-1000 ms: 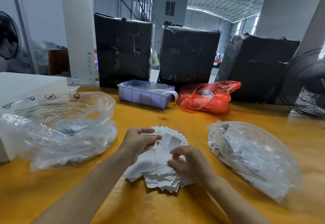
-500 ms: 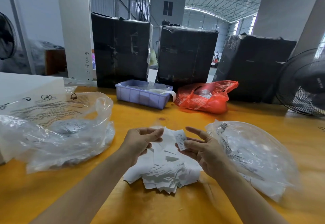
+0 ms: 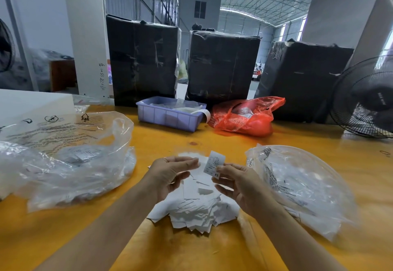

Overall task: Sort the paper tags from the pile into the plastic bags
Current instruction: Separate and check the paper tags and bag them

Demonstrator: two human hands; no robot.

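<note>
1. My right hand (image 3: 240, 182) pinches one paper tag (image 3: 213, 164), marked XS, upright above the pile (image 3: 197, 209).
2. My left hand (image 3: 168, 174) hovers beside it, fingers loosely curled, holding nothing.
3. The pile lies on the yellow bench (image 3: 191, 249) between two clear plastic bags: left bag (image 3: 70, 160), right bag (image 3: 302, 185).

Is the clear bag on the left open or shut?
Open. The left clear bag gapes at its mouth, the plastic rim standing up off the table, with tags visible inside.
</note>
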